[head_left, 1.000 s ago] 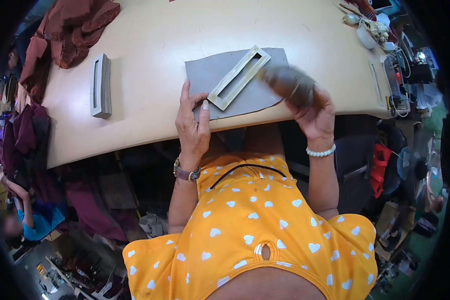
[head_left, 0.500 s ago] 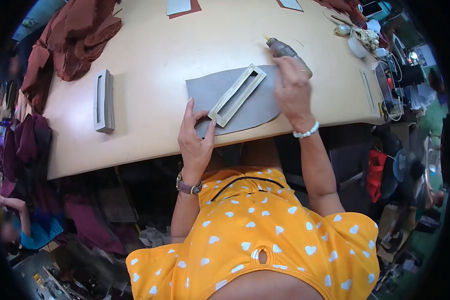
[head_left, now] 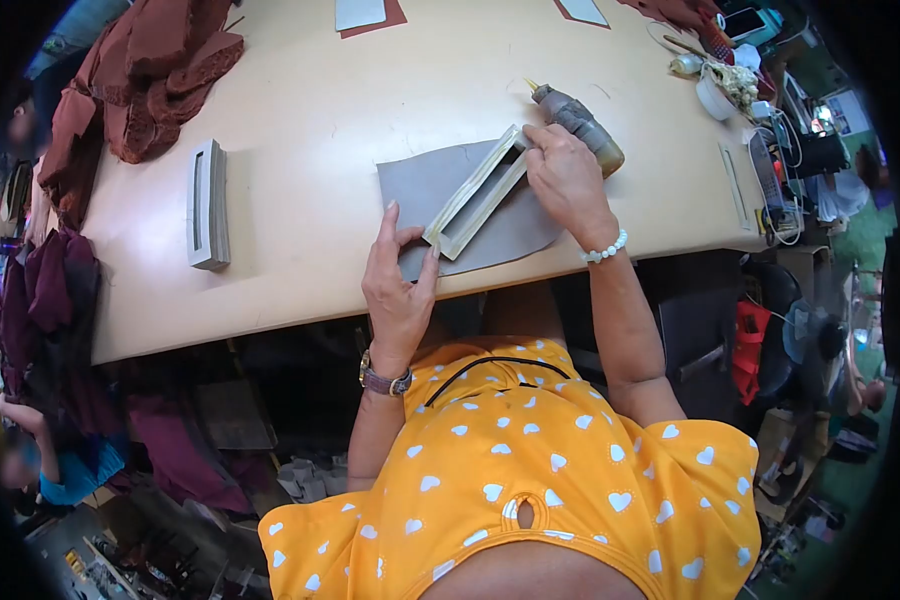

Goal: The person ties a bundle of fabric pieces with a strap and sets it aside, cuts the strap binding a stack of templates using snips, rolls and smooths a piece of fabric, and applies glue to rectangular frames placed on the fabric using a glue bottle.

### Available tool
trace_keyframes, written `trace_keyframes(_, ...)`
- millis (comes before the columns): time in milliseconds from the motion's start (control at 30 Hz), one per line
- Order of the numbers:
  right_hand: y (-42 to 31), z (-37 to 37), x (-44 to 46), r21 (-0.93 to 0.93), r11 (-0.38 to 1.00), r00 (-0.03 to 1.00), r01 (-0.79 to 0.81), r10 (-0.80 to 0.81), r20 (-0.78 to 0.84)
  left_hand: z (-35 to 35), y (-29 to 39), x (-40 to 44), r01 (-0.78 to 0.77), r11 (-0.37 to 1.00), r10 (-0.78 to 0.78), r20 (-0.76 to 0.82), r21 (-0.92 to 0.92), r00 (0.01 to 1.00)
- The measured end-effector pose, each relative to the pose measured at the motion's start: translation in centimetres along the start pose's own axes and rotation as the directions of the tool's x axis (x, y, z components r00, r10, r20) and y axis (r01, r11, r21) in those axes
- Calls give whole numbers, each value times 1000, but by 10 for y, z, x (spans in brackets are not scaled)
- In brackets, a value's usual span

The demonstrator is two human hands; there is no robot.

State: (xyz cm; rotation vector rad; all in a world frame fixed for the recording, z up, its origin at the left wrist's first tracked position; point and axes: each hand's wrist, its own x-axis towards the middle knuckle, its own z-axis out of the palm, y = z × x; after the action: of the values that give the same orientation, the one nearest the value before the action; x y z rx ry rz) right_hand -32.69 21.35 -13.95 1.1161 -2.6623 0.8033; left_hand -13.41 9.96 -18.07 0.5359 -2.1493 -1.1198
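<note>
A narrow rectangular frame (head_left: 454,243) with a long slot lies slanted over a grey flat sheet (head_left: 410,182), which looks like leather or fabric. Its lower left end is between the thumb and fingers of my left hand (head_left: 395,290). At the upper right end, the fingertips of my right hand (head_left: 572,185) pinch the frame and hide its corner. Just beyond my right hand, a dark, stained squeeze bottle (head_left: 582,122) with a yellow tip lies on its side on the table (head_left: 300,230).
To the left stands a stack of grey slotted pieces (head_left: 220,205). Rust-red material (head_left: 150,80) is heaped at the far left. A white bowl (head_left: 715,95) and cables are at the right edge. White sheets (head_left: 360,12) lie at the back. Another person's blue sleeve (head_left: 80,475) shows lower left.
My right hand has come off the bottle and moved slightly left and down onto the frame's upper end. The bottle now lies free. My left hand has stayed at the frame's lower end.
</note>
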Motion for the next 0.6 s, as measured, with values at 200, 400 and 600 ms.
trace_keyframes(200,-15,-20,5,40,997,997,-72,71,36,0,1,0,-11,1000,11,-6,-3,1000)
trace_keyframes(400,-6,-25,12,268,959,996,-88,82,35,0,1,0,-8,1000,8,-12,-17,1000)
trace_keyframes(600,19,-61,12,685,591,902,-426,213,376,1,1,1,30,999,-31,-27,-30,999)
